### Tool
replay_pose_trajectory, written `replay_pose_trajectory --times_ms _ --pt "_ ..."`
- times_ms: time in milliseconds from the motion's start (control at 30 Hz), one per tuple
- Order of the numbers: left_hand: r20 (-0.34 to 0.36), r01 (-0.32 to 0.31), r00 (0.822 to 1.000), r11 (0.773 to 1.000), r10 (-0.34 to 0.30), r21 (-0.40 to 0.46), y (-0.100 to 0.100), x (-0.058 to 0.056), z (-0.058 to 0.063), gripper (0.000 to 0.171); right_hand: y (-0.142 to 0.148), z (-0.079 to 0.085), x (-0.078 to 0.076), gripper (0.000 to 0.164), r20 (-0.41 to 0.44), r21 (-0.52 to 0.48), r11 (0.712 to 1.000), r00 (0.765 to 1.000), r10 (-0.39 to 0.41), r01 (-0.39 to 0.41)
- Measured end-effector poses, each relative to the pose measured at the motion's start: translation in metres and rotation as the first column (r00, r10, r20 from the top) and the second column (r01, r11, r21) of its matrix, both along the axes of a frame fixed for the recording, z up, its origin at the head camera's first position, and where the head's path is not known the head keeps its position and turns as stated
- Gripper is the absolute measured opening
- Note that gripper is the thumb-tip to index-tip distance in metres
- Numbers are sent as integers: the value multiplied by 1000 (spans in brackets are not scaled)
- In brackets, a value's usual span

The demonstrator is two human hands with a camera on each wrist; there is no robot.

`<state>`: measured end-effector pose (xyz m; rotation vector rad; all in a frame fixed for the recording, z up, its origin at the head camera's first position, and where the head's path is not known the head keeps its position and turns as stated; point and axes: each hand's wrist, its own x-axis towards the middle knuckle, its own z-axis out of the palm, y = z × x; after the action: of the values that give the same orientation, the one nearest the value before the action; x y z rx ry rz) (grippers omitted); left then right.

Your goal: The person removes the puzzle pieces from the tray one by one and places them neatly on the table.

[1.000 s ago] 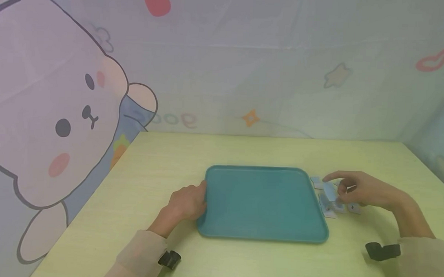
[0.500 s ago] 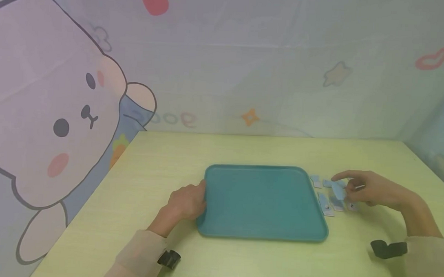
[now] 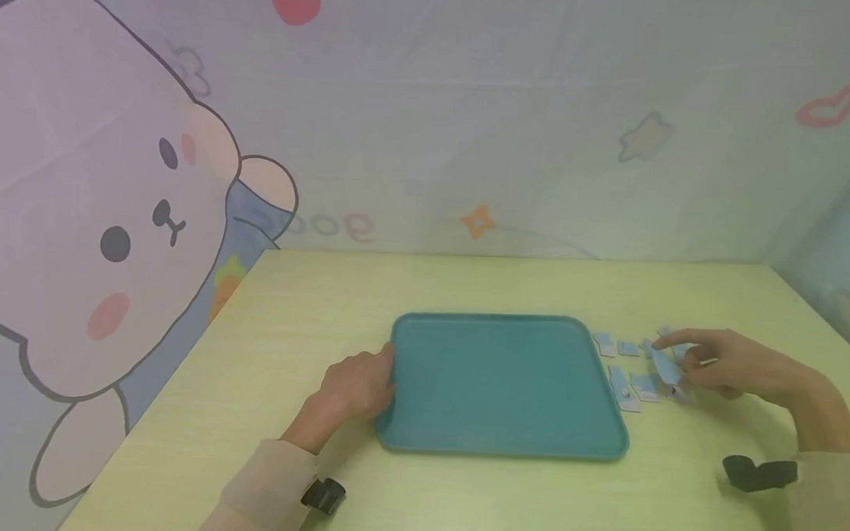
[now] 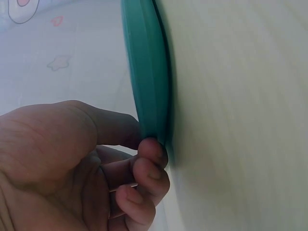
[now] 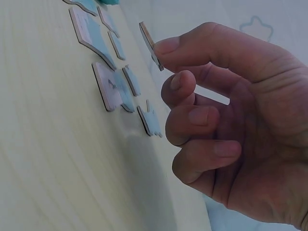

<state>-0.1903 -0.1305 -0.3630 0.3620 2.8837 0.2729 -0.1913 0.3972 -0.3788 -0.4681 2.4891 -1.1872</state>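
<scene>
My left hand (image 3: 357, 384) grips the left edge of a teal tray (image 3: 505, 385), thumb on the rim side and fingers curled at its edge in the left wrist view. Past the tray's right side, my right hand (image 3: 745, 364) pinches a light-blue jigsaw puzzle piece (image 3: 666, 368) between thumb and index finger. In the right wrist view that piece (image 5: 151, 47) is seen nearly edge-on, raised above the table, with the other fingers loosely curled below. Several flat blue-and-pale puzzle pieces (image 3: 623, 390) lie in loose rows beneath and left of this hand.
The pale yellow table (image 3: 501, 502) carries the tray near its middle. Loose pieces lie close along the tray's right rim, among them one by its upper right corner (image 3: 603, 344). Behind the table hangs a printed cloth (image 3: 429, 141) with a cartoon bear.
My right hand has moved right with the pinched puzzle piece, uncovering pieces on the table to its left. The piece has turned in the fingers. My left hand stays on the tray.
</scene>
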Motion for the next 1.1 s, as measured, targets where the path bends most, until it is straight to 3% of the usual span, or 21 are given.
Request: replay_pose_trajectory --times_ms 167,467,767,1100 --pt "11 -6 1000 1000 6 4 0 1 -1 61 12 -5 4 48 3 -32 999 1000 15 -15" --pt "-1 6 1000 1000 -6 -6 2 0 0 60 33 -8 12 46 24 -24 999 999 -27 27" --pt "1 12 1000 1000 -12 -2 2 1 -1 61 39 -6 17 53 147 25 997 986 -73 70" --pt "2 4 1000 1000 -4 -11 3 2 1 61 43 -7 16 60 199 77 991 973 -120 106"
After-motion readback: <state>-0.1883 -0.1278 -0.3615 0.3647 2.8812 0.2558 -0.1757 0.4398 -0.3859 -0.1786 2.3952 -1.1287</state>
